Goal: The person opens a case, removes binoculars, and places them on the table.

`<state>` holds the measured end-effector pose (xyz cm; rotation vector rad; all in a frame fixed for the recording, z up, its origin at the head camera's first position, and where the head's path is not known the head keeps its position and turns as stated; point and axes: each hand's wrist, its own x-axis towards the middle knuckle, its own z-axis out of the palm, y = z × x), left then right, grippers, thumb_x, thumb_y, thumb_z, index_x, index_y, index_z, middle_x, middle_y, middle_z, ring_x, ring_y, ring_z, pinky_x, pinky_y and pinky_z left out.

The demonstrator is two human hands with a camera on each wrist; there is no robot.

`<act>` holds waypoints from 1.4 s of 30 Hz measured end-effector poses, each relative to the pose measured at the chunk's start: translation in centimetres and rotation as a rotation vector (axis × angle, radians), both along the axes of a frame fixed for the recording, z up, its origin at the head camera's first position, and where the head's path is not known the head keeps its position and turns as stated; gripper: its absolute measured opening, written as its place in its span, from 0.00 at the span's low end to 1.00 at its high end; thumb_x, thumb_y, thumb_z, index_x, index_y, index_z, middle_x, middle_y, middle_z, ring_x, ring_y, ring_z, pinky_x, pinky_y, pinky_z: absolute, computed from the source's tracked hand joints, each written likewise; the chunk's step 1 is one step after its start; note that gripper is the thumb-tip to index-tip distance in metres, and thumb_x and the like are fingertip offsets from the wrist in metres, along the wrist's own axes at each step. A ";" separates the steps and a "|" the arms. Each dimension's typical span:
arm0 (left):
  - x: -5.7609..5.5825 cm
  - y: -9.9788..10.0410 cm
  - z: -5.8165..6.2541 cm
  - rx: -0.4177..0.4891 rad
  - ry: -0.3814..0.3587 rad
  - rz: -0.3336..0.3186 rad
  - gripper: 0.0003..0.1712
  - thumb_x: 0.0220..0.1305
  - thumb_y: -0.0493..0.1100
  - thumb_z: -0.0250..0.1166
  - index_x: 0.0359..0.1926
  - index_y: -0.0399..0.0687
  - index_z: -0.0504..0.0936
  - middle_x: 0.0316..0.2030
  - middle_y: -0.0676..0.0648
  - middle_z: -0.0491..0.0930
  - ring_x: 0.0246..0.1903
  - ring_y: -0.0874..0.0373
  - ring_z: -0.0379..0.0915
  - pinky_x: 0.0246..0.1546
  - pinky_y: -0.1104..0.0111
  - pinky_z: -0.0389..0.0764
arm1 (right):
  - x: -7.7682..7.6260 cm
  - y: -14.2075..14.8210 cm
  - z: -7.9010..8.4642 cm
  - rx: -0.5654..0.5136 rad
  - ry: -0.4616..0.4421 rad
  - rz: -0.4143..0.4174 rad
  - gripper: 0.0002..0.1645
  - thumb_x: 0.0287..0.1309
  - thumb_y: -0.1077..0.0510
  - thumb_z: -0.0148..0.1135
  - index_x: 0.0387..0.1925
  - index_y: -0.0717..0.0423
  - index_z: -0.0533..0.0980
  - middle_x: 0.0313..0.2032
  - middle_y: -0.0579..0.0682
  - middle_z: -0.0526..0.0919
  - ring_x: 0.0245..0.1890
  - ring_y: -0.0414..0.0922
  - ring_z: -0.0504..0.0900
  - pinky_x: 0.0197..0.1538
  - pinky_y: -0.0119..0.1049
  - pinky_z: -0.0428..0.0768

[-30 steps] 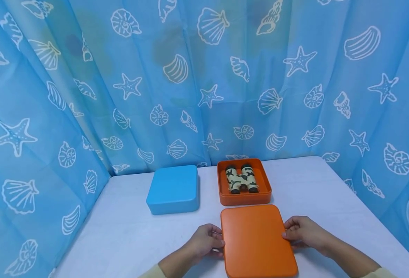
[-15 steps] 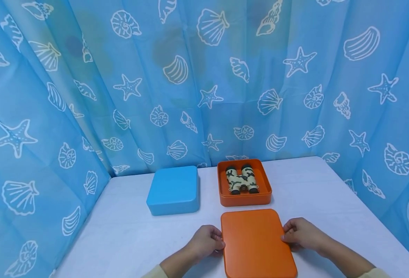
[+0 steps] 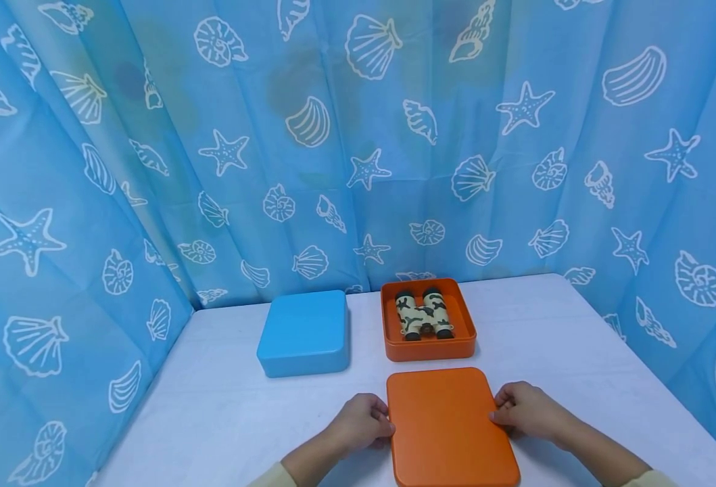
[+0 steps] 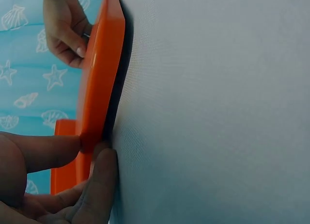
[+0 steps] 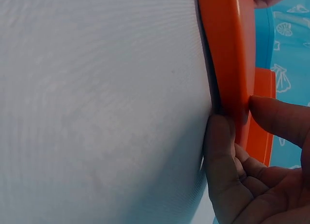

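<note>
Orange lid (image 3: 453,426), square, is occupying the lower frame, right of centre; judged light and stiff, likely slippery given its smooth finish. Left hand (image 3: 360,423) and right hand (image 3: 531,409) are pinching it at opposite sides, seemingly the best holds.

A curtain (image 3: 358,122) hangs behind the table (image 3: 224,426) and along its left and right sides; toward the back of the table, a closed box (image 3: 303,331) stands left of an open box (image 3: 431,350), with a gap between; binoculars (image 3: 423,316) lie in the open box; just before that box is a lid (image 3: 451,429), between the left hand (image 3: 359,421) at its left edge and the right hand (image 3: 531,409) at its right.
</note>
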<state>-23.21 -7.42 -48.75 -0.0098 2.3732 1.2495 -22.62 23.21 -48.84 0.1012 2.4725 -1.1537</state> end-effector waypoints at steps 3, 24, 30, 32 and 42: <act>0.0 0.1 0.2 -0.017 -0.003 0.002 0.09 0.57 0.35 0.71 0.34 0.43 0.77 0.26 0.46 0.78 0.24 0.57 0.77 0.27 0.67 0.82 | -0.1 -0.1 -0.1 0.002 -0.002 0.004 0.11 0.59 0.58 0.67 0.37 0.61 0.75 0.27 0.51 0.78 0.28 0.45 0.77 0.32 0.37 0.81; -0.2 -0.1 0.4 -0.150 0.044 -0.052 0.10 0.57 0.37 0.72 0.35 0.43 0.78 0.25 0.48 0.77 0.23 0.57 0.76 0.25 0.66 0.81 | -0.3 -1.0 0.5 0.148 0.065 0.080 0.12 0.58 0.56 0.68 0.32 0.58 0.74 0.24 0.50 0.76 0.24 0.44 0.75 0.30 0.35 0.76; -0.4 -0.2 0.8 -0.295 0.117 -0.117 0.13 0.56 0.43 0.73 0.39 0.42 0.80 0.25 0.50 0.77 0.25 0.56 0.73 0.28 0.62 0.80 | -0.8 -1.2 1.1 0.244 0.100 0.136 0.12 0.57 0.54 0.69 0.34 0.58 0.76 0.22 0.49 0.76 0.22 0.44 0.74 0.28 0.35 0.75; -0.8 -0.3 1.0 -0.332 0.181 -0.148 0.17 0.57 0.45 0.72 0.43 0.41 0.81 0.26 0.51 0.77 0.25 0.56 0.73 0.28 0.62 0.80 | -1.4 -1.2 1.3 0.279 0.127 0.141 0.13 0.57 0.54 0.69 0.36 0.59 0.77 0.22 0.48 0.75 0.23 0.44 0.73 0.28 0.35 0.75; -5.4 -0.5 1.9 -0.651 0.773 -0.336 0.31 0.64 0.59 0.64 0.62 0.48 0.74 0.52 0.50 0.78 0.51 0.57 0.74 0.50 0.63 0.79 | -5.9 -2.4 3.2 0.336 0.420 0.187 0.16 0.57 0.57 0.69 0.45 0.60 0.80 0.29 0.46 0.77 0.29 0.44 0.74 0.33 0.37 0.81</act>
